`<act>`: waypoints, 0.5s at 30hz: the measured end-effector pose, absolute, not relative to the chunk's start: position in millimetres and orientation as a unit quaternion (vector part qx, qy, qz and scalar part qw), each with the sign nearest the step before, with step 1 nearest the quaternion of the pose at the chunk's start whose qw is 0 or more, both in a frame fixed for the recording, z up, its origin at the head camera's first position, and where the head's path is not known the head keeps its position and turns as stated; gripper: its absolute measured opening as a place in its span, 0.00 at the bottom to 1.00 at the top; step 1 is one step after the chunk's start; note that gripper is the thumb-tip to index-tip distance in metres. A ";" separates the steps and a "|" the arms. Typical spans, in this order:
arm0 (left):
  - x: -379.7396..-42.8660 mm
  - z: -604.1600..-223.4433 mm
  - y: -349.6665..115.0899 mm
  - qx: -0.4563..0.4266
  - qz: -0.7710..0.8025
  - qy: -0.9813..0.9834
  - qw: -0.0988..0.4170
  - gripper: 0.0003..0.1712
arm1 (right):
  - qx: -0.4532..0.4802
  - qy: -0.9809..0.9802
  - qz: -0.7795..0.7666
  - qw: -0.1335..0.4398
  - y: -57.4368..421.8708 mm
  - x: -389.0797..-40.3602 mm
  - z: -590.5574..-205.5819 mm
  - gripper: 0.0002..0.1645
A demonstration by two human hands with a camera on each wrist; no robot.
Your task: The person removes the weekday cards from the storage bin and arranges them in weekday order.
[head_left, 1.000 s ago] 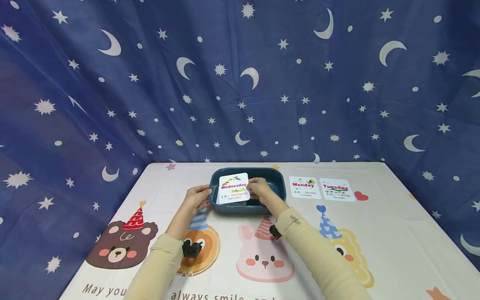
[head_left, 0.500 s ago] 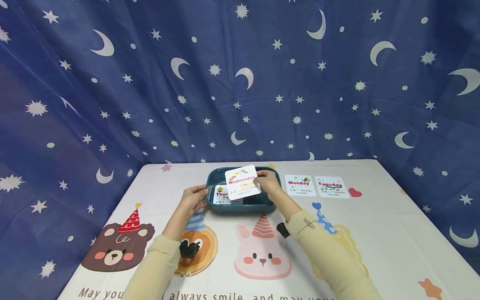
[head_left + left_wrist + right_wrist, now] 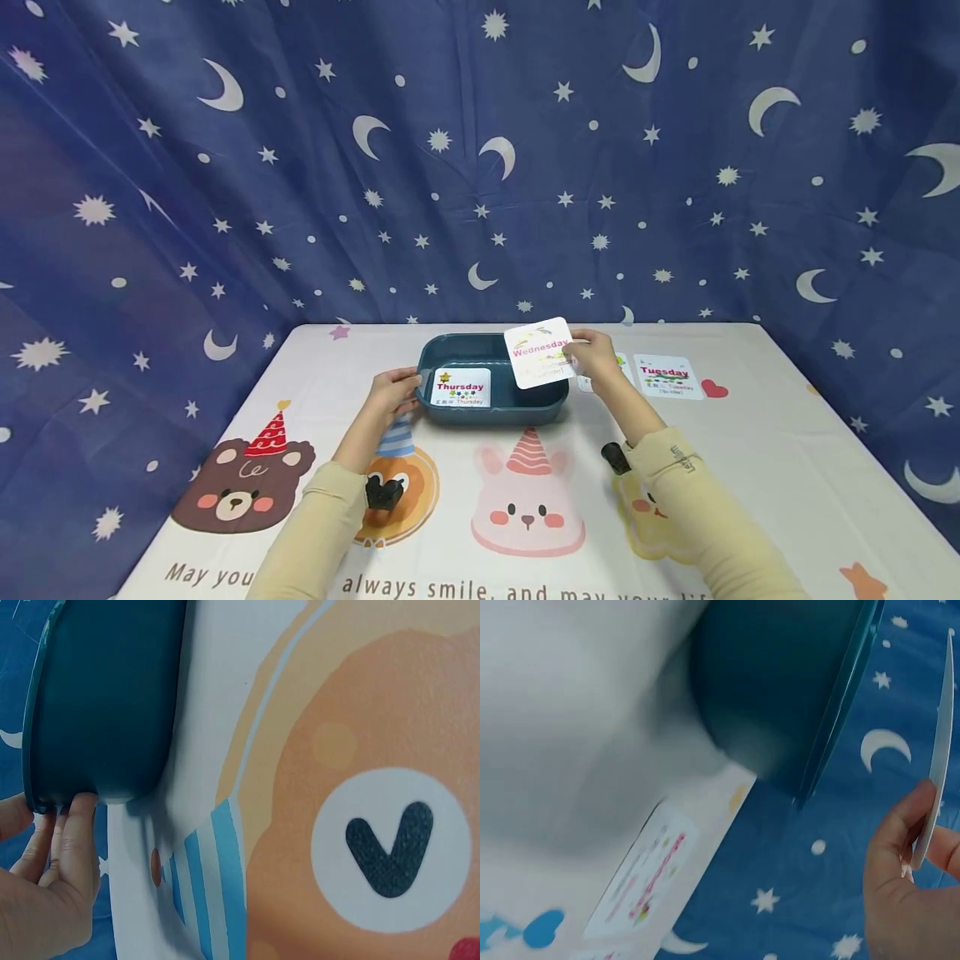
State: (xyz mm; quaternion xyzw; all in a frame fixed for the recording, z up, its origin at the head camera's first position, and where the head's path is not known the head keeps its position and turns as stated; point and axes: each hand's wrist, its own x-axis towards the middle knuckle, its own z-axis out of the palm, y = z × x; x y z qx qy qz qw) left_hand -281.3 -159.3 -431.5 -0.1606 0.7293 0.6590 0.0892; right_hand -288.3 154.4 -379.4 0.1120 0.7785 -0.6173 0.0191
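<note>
My left hand point(image 3: 392, 394) grips the left end of a dark teal plastic bin point(image 3: 495, 415); in the left wrist view its fingers lie under the bin's rim with the thumb on the other side. Between thumb and fingers my right hand point(image 3: 596, 358) pinches the edge of a white Wednesday card point(image 3: 538, 354), held tilted above the bin's right end. The right wrist view shows that card edge-on. A Thursday card point(image 3: 461, 388) lies inside the bin at the left.
A Tuesday card point(image 3: 666, 377) lies on the table to the right. Left of it, the Monday card point(image 3: 639, 874) is mostly hidden behind my right hand in the head view. A blue star-and-moon curtain point(image 3: 480, 167) hangs behind the cartoon-printed tablecloth point(image 3: 442, 525).
My right hand has lifted the Wednesday card and carried it rightward from the bin's left side, uncovering the Thursday card. The left hand keeps its hold on the bin.
</note>
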 end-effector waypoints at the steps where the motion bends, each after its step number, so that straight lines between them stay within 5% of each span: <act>1: -281.4 -431.2 -159.8 -0.161 0.659 0.729 0.088 0.23 | 0.111 0.778 -0.618 0.020 158.8 -287.7 -379.1 0.25; 15: -283.7 -432.3 -167.3 -0.166 0.668 0.721 0.079 0.24 | 0.161 0.771 -0.617 0.009 230.4 -282.7 -382.1 0.31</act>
